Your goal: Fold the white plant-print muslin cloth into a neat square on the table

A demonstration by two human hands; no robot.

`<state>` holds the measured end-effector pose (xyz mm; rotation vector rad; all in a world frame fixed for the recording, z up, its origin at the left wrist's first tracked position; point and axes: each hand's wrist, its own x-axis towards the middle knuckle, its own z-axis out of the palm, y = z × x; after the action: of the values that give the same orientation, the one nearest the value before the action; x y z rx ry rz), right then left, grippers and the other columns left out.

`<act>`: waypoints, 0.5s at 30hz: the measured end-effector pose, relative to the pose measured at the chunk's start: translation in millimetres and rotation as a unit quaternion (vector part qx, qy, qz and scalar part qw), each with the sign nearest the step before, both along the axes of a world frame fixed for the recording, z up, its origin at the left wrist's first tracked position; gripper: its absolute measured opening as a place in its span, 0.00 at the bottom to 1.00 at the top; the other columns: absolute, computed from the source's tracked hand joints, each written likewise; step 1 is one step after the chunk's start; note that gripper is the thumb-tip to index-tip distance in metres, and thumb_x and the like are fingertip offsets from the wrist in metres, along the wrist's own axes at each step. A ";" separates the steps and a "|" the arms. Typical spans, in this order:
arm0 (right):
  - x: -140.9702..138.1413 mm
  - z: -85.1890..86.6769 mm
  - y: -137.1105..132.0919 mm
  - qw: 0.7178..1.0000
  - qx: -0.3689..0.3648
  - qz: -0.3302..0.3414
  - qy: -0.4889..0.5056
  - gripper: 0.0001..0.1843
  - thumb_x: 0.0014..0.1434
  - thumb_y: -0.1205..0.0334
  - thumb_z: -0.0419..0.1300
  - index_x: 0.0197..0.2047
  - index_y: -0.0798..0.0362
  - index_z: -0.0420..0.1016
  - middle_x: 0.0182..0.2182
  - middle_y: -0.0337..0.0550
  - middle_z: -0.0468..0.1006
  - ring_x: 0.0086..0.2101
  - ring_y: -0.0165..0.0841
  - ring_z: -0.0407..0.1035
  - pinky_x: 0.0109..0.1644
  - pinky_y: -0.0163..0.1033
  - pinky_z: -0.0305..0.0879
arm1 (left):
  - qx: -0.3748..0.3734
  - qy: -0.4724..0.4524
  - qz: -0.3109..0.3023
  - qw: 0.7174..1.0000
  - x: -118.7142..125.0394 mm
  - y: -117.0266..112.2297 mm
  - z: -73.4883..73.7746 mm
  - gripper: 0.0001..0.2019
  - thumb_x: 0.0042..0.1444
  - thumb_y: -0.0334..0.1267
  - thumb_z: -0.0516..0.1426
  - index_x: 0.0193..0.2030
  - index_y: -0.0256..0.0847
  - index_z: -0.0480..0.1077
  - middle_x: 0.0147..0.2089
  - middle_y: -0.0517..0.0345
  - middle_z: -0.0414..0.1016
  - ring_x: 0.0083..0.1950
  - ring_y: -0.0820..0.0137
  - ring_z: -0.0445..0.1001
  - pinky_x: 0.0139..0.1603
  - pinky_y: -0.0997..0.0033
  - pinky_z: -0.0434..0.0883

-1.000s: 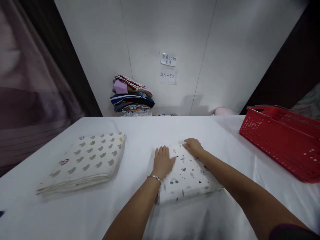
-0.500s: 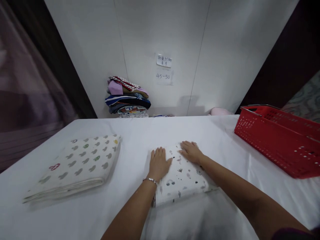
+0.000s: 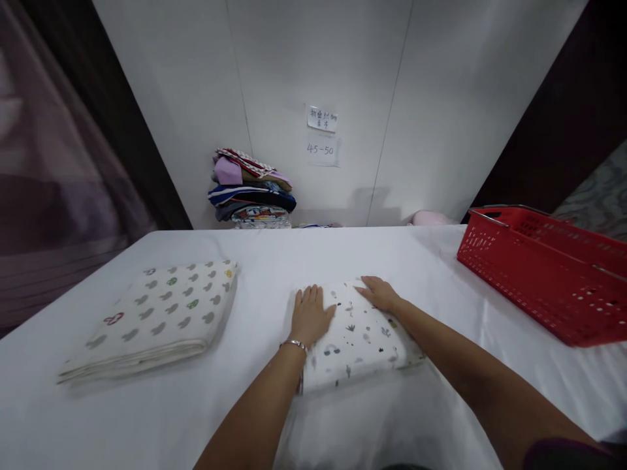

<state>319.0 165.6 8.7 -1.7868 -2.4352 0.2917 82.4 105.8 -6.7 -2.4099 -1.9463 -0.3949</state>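
Observation:
A white cloth [image 3: 353, 339] printed with small cactus, rainbow and flamingo figures lies folded in front of me. My left hand [image 3: 312, 316] rests flat on its left side, fingers pointing away and the thumb apart. On the far right part of the cloth lies my right hand [image 3: 379, 294], open, palm down and fingers stretched. Neither hand grips anything. To the left is another folded cloth [image 3: 164, 312], white with grey rabbit-head shapes and a few coloured ones, untouched by both hands.
A red perforated basket [image 3: 539, 274] stands on the right of the white-covered table [image 3: 274, 254]. Beyond the far edge, folded clothes [image 3: 252, 189] are stacked against the wall. Two paper notes [image 3: 322, 150] hang on the wall, and a pink item [image 3: 428, 218] shows behind the table.
My right hand has shifted very slightly to the right on the printed cloth. My left hand stays almost in place, and the view has moved a little.

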 end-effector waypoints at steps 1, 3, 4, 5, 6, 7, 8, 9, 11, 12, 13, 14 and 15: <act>-0.6 2.4 -4.8 1.000 -0.002 -0.007 -0.013 0.34 0.62 0.42 0.39 0.64 0.54 0.54 0.63 0.51 0.55 0.62 0.43 0.46 0.61 0.50 0.45 | -0.004 -0.002 -0.001 1.000 -0.2 0.0 0.1 0.32 0.60 0.54 0.39 0.63 0.31 0.54 0.66 0.44 0.54 0.67 0.59 0.49 0.66 0.54 0.39; -1.2 4.1 -18.9 0.999 0.011 -0.019 -0.038 0.35 0.62 0.42 0.38 0.65 0.54 0.50 0.65 0.50 0.48 0.64 0.43 0.38 0.62 0.53 0.39 | -0.014 -0.007 -0.001 1.000 -0.5 -0.2 0.1 0.33 0.60 0.54 0.39 0.63 0.31 0.54 0.66 0.44 0.53 0.67 0.59 0.49 0.66 0.54 0.39; -1.2 3.3 -27.4 0.999 0.021 -0.019 -0.046 0.35 0.62 0.42 0.38 0.66 0.55 0.49 0.66 0.50 0.46 0.64 0.43 0.36 0.62 0.54 0.36 | -0.016 -0.009 -0.002 1.000 -0.5 -0.3 -0.1 0.33 0.60 0.54 0.39 0.63 0.31 0.54 0.66 0.44 0.53 0.67 0.59 0.49 0.66 0.54 0.39; -1.0 1.6 -36.0 0.998 0.029 -0.014 -0.048 0.35 0.62 0.42 0.38 0.66 0.54 0.48 0.66 0.50 0.45 0.64 0.43 0.35 0.63 0.54 0.35 | -0.018 -0.012 -0.002 1.000 -0.5 -0.5 -0.4 0.33 0.59 0.54 0.40 0.63 0.31 0.54 0.66 0.44 0.53 0.67 0.58 0.49 0.66 0.53 0.39; -0.9 -0.6 -43.9 0.998 0.032 -0.007 -0.047 0.34 0.63 0.43 0.38 0.66 0.54 0.49 0.66 0.49 0.44 0.64 0.42 0.35 0.63 0.53 0.35 | -0.018 -0.015 -0.002 1.000 -0.3 -0.5 -0.5 0.33 0.59 0.54 0.40 0.63 0.32 0.54 0.66 0.44 0.53 0.67 0.58 0.48 0.66 0.53 0.39; -0.7 -3.0 -50.6 0.999 0.032 0.000 -0.044 0.34 0.63 0.43 0.38 0.66 0.53 0.49 0.66 0.49 0.45 0.64 0.42 0.36 0.63 0.53 0.36 | -0.019 -0.018 -0.002 1.000 -0.1 -0.5 -0.4 0.32 0.59 0.54 0.40 0.63 0.32 0.54 0.66 0.44 0.53 0.67 0.58 0.48 0.66 0.53 0.39; -0.7 -5.0 -55.6 0.999 0.031 0.003 -0.041 0.33 0.63 0.43 0.39 0.65 0.52 0.49 0.66 0.49 0.45 0.64 0.41 0.37 0.63 0.53 0.36 | -0.020 -0.023 -0.002 1.000 0.1 -0.3 0.1 0.32 0.59 0.54 0.41 0.63 0.33 0.55 0.66 0.44 0.53 0.67 0.58 0.48 0.66 0.53 0.39; -0.9 -6.6 -58.8 0.999 0.030 0.002 -0.040 0.33 0.63 0.43 0.39 0.65 0.52 0.50 0.66 0.48 0.45 0.64 0.41 0.37 0.62 0.53 0.37 | -0.023 -0.030 -0.003 0.999 0.2 0.0 1.2 0.31 0.59 0.53 0.42 0.63 0.33 0.55 0.66 0.44 0.53 0.67 0.58 0.48 0.66 0.53 0.38; -1.7 -8.2 -60.7 0.999 0.024 -0.002 -0.043 0.33 0.63 0.44 0.39 0.65 0.52 0.49 0.66 0.47 0.44 0.64 0.40 0.37 0.62 0.53 0.37 | -0.041 -0.054 -0.005 0.998 -0.7 0.9 5.2 0.31 0.58 0.53 0.44 0.63 0.33 0.55 0.66 0.44 0.53 0.68 0.58 0.47 0.66 0.53 0.38; -2.2 -8.5 -60.2 0.999 0.021 -0.004 -0.046 0.33 0.63 0.44 0.39 0.65 0.52 0.49 0.66 0.47 0.43 0.64 0.40 0.36 0.62 0.52 0.38 | -0.053 -0.075 -0.006 0.996 -2.0 1.0 8.0 0.31 0.58 0.52 0.45 0.63 0.34 0.54 0.66 0.44 0.52 0.68 0.59 0.47 0.67 0.54 0.38; -2.8 -8.7 -59.3 0.999 0.019 -0.005 -0.049 0.33 0.63 0.44 0.39 0.66 0.52 0.49 0.66 0.47 0.43 0.64 0.40 0.36 0.62 0.52 0.38 | -0.064 -0.102 -0.005 0.993 -4.1 0.5 11.0 0.31 0.58 0.51 0.46 0.63 0.34 0.53 0.67 0.44 0.51 0.68 0.60 0.46 0.67 0.55 0.39; -3.2 -9.0 -58.4 0.998 0.018 -0.005 -0.052 0.32 0.63 0.45 0.39 0.66 0.52 0.49 0.66 0.47 0.43 0.64 0.40 0.36 0.63 0.52 0.38 | -0.068 -0.134 0.002 0.989 -6.9 -1.0 13.9 0.30 0.58 0.50 0.46 0.63 0.34 0.53 0.67 0.45 0.50 0.68 0.60 0.45 0.67 0.56 0.40; -3.5 -9.5 -57.6 0.998 0.020 -0.005 -0.054 0.32 0.63 0.45 0.39 0.66 0.52 0.49 0.66 0.47 0.43 0.64 0.40 0.36 0.63 0.52 0.38 | -0.062 -0.170 0.015 0.983 -10.6 -3.7 16.3 0.29 0.58 0.48 0.47 0.63 0.34 0.53 0.67 0.46 0.50 0.69 0.61 0.45 0.67 0.57 0.42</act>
<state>315.5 108.1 -0.7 -1.8441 -2.4829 0.1494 71.8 102.2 9.6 -2.5233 -2.1959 -0.7504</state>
